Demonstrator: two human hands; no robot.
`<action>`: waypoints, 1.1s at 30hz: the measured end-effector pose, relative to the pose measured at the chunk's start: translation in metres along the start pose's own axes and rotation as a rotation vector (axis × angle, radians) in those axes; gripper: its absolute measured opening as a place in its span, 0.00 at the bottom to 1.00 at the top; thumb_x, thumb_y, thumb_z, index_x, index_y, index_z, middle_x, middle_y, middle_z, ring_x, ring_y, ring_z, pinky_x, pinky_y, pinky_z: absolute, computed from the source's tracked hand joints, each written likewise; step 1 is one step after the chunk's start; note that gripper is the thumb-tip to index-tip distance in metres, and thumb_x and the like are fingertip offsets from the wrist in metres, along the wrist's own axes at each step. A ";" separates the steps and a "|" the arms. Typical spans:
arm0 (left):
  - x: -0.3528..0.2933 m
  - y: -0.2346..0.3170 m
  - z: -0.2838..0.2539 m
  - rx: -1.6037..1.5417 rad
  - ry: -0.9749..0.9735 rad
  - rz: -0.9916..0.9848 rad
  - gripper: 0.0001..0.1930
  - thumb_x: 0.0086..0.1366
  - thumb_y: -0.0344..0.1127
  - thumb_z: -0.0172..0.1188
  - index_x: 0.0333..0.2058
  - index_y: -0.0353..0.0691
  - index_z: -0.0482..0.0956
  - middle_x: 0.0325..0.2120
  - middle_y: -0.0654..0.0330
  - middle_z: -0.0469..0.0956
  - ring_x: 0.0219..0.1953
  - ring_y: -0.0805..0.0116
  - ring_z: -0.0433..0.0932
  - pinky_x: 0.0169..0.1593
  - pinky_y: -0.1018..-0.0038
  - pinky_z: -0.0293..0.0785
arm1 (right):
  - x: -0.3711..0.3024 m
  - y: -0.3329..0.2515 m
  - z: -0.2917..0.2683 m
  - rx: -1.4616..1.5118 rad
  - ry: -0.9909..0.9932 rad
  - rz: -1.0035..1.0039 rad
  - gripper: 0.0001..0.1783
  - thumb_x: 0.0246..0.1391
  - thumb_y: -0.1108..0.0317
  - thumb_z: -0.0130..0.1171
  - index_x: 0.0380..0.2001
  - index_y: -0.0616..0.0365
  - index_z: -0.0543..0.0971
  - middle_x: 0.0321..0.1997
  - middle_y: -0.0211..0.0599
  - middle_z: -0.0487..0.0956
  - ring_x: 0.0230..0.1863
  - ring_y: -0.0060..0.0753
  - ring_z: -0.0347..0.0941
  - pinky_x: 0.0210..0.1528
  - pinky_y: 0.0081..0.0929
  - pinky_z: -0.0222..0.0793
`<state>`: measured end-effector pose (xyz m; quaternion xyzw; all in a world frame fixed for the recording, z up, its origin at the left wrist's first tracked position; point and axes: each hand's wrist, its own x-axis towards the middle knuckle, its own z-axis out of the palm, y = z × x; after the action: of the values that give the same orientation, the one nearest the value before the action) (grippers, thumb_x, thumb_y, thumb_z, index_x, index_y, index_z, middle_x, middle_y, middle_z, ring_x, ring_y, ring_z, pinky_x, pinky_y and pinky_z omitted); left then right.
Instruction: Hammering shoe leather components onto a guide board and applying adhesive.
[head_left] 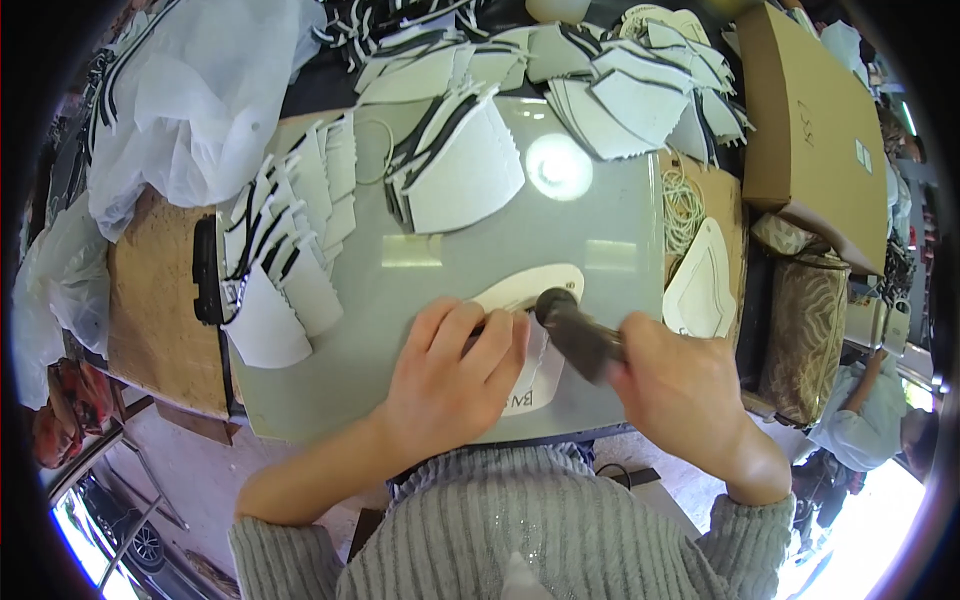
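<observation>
My right hand (680, 390) is closed around a hammer (578, 338); its dark round head is over the edge of a white work piece, blurred by motion. The curled fingers of my left hand (455, 370) press down on this white cut piece (540, 385), close to the hammer head. Beneath or against it lies a cream rounded pattern piece (520, 287); where one ends and the other begins is partly hidden by my fingers. Both lie on the grey-green work board (340, 400) in front of me.
Stacks of white cut pieces with black edging (465, 165) lie at the far side, more fanned out (275, 320) at left. On the right are a cream template (702, 285), coiled cord (683, 210), a cardboard box (815, 130) and a patterned pouch (803, 340). White plastic bags (200, 100) are far left.
</observation>
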<state>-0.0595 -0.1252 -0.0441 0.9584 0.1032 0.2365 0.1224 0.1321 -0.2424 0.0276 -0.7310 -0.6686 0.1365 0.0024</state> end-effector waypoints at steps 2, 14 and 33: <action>0.000 -0.001 -0.001 -0.020 -0.045 -0.008 0.16 0.51 0.30 0.62 0.39 0.32 0.80 0.37 0.58 0.74 0.41 0.60 0.73 0.47 0.63 0.71 | 0.000 -0.001 0.007 -0.024 -0.003 -0.017 0.22 0.61 0.50 0.57 0.25 0.56 0.67 0.15 0.32 0.71 0.12 0.35 0.71 0.13 0.31 0.66; -0.010 -0.002 -0.004 0.035 -0.010 -0.012 0.13 0.52 0.31 0.61 0.37 0.33 0.81 0.37 0.58 0.74 0.43 0.59 0.73 0.54 0.58 0.70 | 0.001 0.007 0.006 0.025 -0.026 0.010 0.21 0.60 0.51 0.59 0.27 0.56 0.68 0.15 0.33 0.72 0.14 0.38 0.74 0.16 0.34 0.68; -0.010 -0.002 -0.003 0.068 -0.015 0.023 0.12 0.54 0.30 0.60 0.36 0.31 0.81 0.37 0.56 0.75 0.42 0.60 0.73 0.54 0.57 0.71 | 0.002 0.000 -0.003 0.186 0.096 0.063 0.20 0.62 0.54 0.57 0.28 0.58 0.66 0.14 0.38 0.74 0.13 0.43 0.73 0.15 0.38 0.67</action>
<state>-0.0695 -0.1249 -0.0465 0.9648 0.0990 0.2273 0.0879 0.1329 -0.2402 0.0305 -0.7539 -0.6289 0.1627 0.0981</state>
